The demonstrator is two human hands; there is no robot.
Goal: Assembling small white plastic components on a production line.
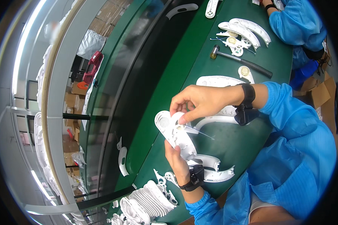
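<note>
My left hand (177, 162) grips a long curved white plastic shell (186, 144) from below, its fingers partly hidden behind it. The shell has a rounded end with a patch of small holes. My right hand (195, 103) is closed over that end, thumb and fingers pinching a small white plastic bracket (175, 119) against the shell's inner side. A thin pale wire (204, 134) sticks out from beneath the right thumb. More curved white shells (218, 80) lie under and beside my right forearm, and others (218, 175) lie by my left wrist.
A hammer (244, 62) lies across the green table (236, 140) beyond my right arm. Shells and round brackets (234, 48) are farther up, near another person's blue sleeve (294, 22). A row of stacked white shells (152, 200) stands at lower left. A dark conveyor belt (139, 97) runs alongside, carrying a shell (122, 161).
</note>
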